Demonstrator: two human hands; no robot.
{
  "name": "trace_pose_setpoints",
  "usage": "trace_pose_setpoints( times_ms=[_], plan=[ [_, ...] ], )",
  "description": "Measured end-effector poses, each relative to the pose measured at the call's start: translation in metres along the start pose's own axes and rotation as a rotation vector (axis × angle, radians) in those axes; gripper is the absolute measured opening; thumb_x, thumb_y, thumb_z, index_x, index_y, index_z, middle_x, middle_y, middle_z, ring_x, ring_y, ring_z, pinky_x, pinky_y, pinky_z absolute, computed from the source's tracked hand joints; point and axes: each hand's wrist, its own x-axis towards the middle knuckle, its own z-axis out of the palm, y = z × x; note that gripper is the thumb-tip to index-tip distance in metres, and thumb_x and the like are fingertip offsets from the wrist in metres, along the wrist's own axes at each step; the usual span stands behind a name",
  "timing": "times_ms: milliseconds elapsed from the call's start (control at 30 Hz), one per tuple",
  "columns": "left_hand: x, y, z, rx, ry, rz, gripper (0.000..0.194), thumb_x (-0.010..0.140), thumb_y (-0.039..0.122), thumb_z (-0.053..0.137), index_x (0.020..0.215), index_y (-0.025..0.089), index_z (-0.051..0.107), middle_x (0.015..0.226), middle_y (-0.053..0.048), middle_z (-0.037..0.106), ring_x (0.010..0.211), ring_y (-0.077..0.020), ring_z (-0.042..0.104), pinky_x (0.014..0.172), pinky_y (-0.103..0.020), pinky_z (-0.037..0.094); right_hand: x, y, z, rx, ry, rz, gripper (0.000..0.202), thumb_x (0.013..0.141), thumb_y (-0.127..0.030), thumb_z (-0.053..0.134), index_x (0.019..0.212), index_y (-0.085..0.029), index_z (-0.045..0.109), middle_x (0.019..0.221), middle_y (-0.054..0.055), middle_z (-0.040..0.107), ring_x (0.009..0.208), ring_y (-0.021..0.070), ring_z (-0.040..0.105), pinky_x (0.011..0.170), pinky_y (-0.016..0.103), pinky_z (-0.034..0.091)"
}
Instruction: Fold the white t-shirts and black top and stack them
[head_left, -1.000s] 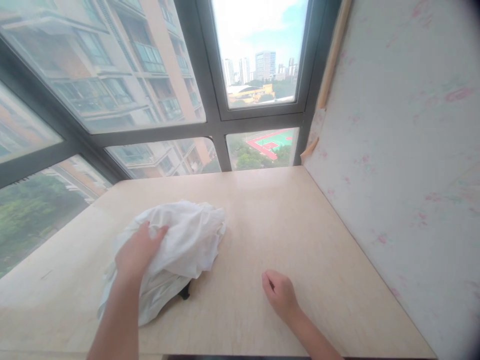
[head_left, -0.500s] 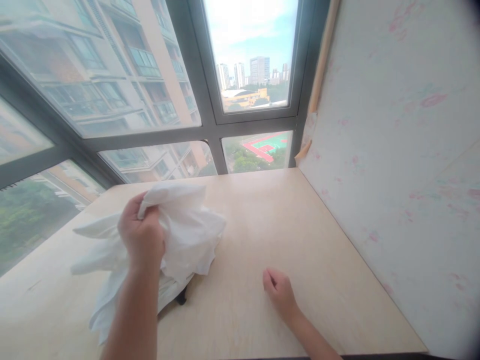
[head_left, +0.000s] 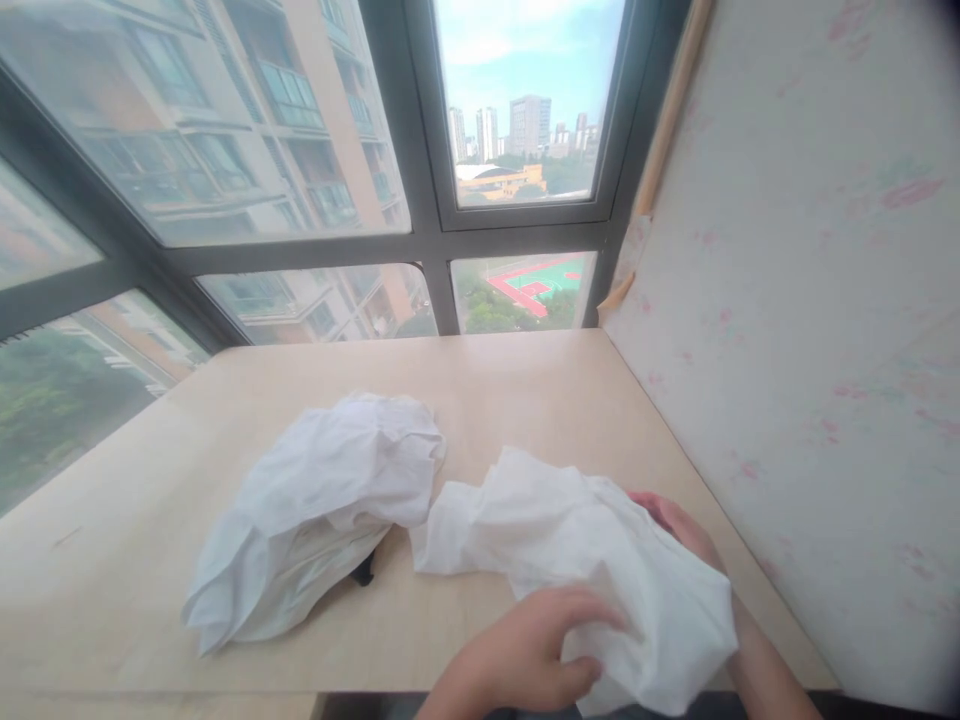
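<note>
A crumpled white garment (head_left: 555, 520) lies over the near right part of the wooden surface, its near end bunched up. Behind its right edge, my right hand (head_left: 679, 525) grips the fabric, with the fingers partly hidden by folds; cloth drapes against my right forearm. My left hand (head_left: 544, 640) is at the garment's near side, thumb and fingers apart in a curve against the cloth. To the left rests a heap of white clothes (head_left: 330, 490), touched by neither hand. A small black piece (head_left: 364, 570) pokes out from under that heap.
The pale wooden surface (head_left: 247, 400) runs up to dark-framed windows (head_left: 427, 240) at the back and left. A wall with flowered paper (head_left: 787, 350) bounds it on the right, its paper peeling near the window corner. The surface's front edge is near me.
My left hand has brought one white garment from the heap over to the right and down. My right hand, earlier a loose fist on the surface, now has hold of it.
</note>
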Motion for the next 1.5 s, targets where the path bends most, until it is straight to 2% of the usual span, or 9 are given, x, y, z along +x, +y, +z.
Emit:
trace_pose_setpoints(
  times_ms=[167,267,400,667,833,1000,1133,1267,1500],
  plan=[
    [-0.051,-0.055,-0.014,0.119,0.45,-0.29,0.031,0.086,0.027,0.056,0.112,0.026,0.071,0.119,-0.008,0.07,0.106,-0.0244,0.065,0.097,-0.04,0.05,-0.002,-0.025,-0.028,-0.003,-0.107,0.155,0.049,0.077,-0.055,0.065,0.107,-0.018,0.07,0.116,0.016,0.07,0.105,0.0291,0.067,0.086,0.038,0.054],
    [-0.077,-0.07,-0.041,0.189,0.712,-0.349,0.027,0.087,0.036,0.055,0.102,0.022,0.073,0.106,-0.01,0.073,0.099,-0.026,0.067,0.089,-0.04,0.054,0.003,-0.051,-0.013,-0.166,-0.163,0.032,0.046,0.079,-0.051,0.065,0.113,-0.02,0.07,0.12,0.015,0.067,0.105,0.0285,0.066,0.089,0.038,0.052],
    [-0.096,-0.07,-0.06,0.18,0.822,-0.397,0.03,0.087,0.043,0.055,0.099,0.021,0.071,0.102,-0.009,0.074,0.096,-0.0257,0.069,0.086,-0.038,0.055,0.024,-0.068,0.022,-0.441,-0.278,-0.246,0.043,0.08,-0.04,0.062,0.119,-0.021,0.068,0.128,0.013,0.063,0.118,0.0285,0.059,0.106,0.044,0.042],
    [-0.075,-0.072,-0.014,-0.003,0.625,-0.374,0.028,0.088,0.036,0.054,0.105,0.02,0.07,0.107,-0.01,0.073,0.101,-0.0239,0.067,0.091,-0.035,0.052,0.05,-0.067,0.094,-0.801,-0.478,-0.308,0.063,0.075,-0.029,0.07,0.134,-0.012,0.058,0.131,0.018,0.06,0.122,0.0295,0.055,0.104,0.042,0.039],
    [-0.058,-0.088,0.0,-0.273,0.6,-0.355,0.036,0.085,0.044,0.06,0.111,0.019,0.067,0.115,-0.012,0.071,0.111,-0.0257,0.064,0.1,-0.039,0.048,0.047,-0.093,0.11,-0.82,-0.5,-0.27,0.017,0.08,-0.019,0.057,0.088,-0.015,0.071,0.086,0.007,0.069,0.081,0.0184,0.062,0.076,0.029,0.043],
    [-0.061,-0.089,-0.014,-0.736,0.67,-0.489,0.069,0.075,0.073,0.062,0.115,0.017,0.062,0.119,-0.017,0.069,0.106,-0.0283,0.067,0.09,-0.039,0.052,-0.006,-0.13,0.094,-0.532,-0.491,-0.568,0.012,0.082,-0.02,0.059,0.088,-0.02,0.07,0.086,0.003,0.063,0.079,0.0149,0.057,0.075,0.026,0.044],
    [-0.073,-0.083,-0.034,-0.997,0.685,-0.4,0.075,0.081,0.077,0.049,0.123,0.016,0.06,0.115,-0.016,0.07,0.105,-0.0269,0.067,0.09,-0.038,0.051,-0.072,-0.138,0.089,-0.533,-0.746,-0.699,0.027,0.082,-0.012,0.052,0.099,-0.024,0.069,0.102,0.004,0.063,0.094,0.0166,0.058,0.083,0.026,0.045],
    [-0.083,-0.082,-0.048,-0.873,0.714,-0.361,0.061,0.082,0.055,0.068,0.13,0.019,0.057,0.121,-0.012,0.067,0.107,-0.0251,0.064,0.087,-0.032,0.05,-0.107,-0.118,0.092,-0.609,-0.953,-0.67,0.033,0.075,-0.005,0.051,0.098,-0.024,0.066,0.105,0.001,0.065,0.097,0.0162,0.057,0.083,0.025,0.045],
    [-0.089,-0.089,-0.056,-0.501,0.658,-0.399,0.046,0.075,0.043,0.076,0.111,0.018,0.062,0.098,-0.006,0.068,0.087,-0.0201,0.061,0.073,-0.027,0.045,-0.111,-0.105,0.082,-0.58,-0.846,-0.399,0.043,0.072,-0.005,0.056,0.109,-0.024,0.066,0.114,0.003,0.065,0.105,0.018,0.058,0.094,0.028,0.045]
  ],
)
